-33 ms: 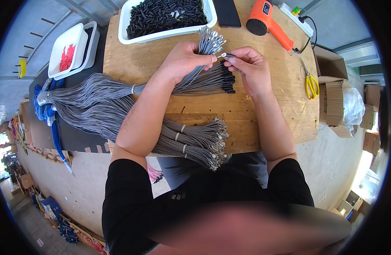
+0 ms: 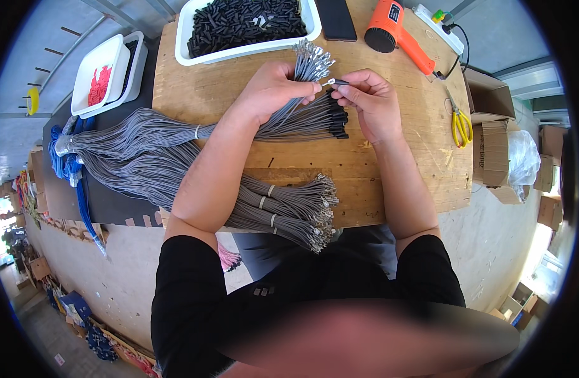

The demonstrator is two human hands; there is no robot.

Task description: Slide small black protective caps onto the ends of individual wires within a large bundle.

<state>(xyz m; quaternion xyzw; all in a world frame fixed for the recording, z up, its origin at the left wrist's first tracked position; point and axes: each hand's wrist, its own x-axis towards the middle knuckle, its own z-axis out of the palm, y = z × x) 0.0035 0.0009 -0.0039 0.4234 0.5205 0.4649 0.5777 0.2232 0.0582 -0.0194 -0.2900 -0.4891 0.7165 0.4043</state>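
The left hand [image 2: 274,88] is closed around a bundle of grey wires [image 2: 302,79], their metal terminals fanning out just past its fingers toward the white tray of black sleeves [image 2: 245,25]; the right hand [image 2: 371,101] sits just beside it, thumb and forefinger pinching a single wire end [image 2: 332,82], which seems to carry a short black sleeve, though it is too small to be sure; the pinched tip lies between the two hands, touching or nearly touching the left fingertips. Below both hands, on the wooden board [image 2: 396,170], lies a bunch of grey wires with black-sleeved ends [image 2: 321,120]; nearer the person, tied bundles of bare-terminal wires [image 2: 289,208] rest at the board's edge; an orange heat gun [image 2: 396,31] and yellow scissors [image 2: 459,123] lie to the right, well apart from the hands.
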